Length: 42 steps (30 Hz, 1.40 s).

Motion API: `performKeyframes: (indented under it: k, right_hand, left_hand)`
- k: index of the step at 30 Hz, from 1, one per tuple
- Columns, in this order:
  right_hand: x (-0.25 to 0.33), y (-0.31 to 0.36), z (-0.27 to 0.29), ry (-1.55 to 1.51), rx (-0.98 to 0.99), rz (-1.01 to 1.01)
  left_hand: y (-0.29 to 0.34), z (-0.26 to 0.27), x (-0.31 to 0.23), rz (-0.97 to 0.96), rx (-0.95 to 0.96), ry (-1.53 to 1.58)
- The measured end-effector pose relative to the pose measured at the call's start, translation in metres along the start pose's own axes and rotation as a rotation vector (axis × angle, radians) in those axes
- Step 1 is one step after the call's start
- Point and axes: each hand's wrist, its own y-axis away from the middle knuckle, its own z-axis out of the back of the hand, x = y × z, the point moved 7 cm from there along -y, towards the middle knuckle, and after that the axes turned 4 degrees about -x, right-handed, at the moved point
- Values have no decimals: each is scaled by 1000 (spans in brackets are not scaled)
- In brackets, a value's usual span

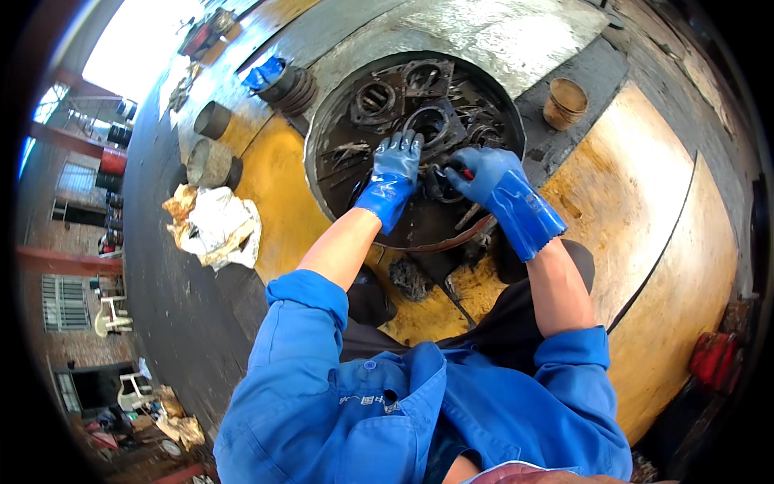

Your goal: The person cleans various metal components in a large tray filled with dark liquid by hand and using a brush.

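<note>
Both my hands wear blue rubber gloves and reach into a round metal basin (322, 113) of dark oily liquid with several black metal plates (377, 98) and ring-shaped parts in it. My left hand (397, 161) rests with fingers spread flat on a dark part near the basin's middle. My right hand (477, 172) is closed around a small tool with a red tip, held against a round dark part (435, 184) between the two hands.
A small brown cup (567, 102) stands right of the basin. Stacked dark rings with a blue glove (278, 79), two metal cylinders (211, 139) and a crumpled dirty cloth (214, 224) lie to the left. Yellow-stained floor surrounds the basin; a red object (713, 355) sits at right.
</note>
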Motion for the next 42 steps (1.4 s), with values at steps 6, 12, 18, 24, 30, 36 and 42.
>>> performKeyframes:
  k: [6, 12, 18, 24, 30, 36, 42]
  right_hand:
    - [-15, 0, 1, -25, 50, -33]
    - [-15, -3, -2, 18, 10, -2]
    - [-27, -5, -2, -117, -26, -71]
    - [-51, -7, 15, -249, -102, -287]
    - [-65, -7, 8, -313, -79, -394]
    - [-55, -17, 8, -197, -78, -381]
    - [-75, -6, 16, -205, -101, -425]
  left_hand:
    - [-26, 6, -4, -53, 249, 196]
    - [-44, 21, 14, -131, 254, 243]
    - [-54, 24, 53, 58, 236, 555]
    - [-77, -12, 109, 240, 224, 729]
    - [-84, -21, 121, 383, 153, 741]
    - [-33, -23, 136, 532, -154, 540]
    - [20, 13, 71, 595, -265, 452]
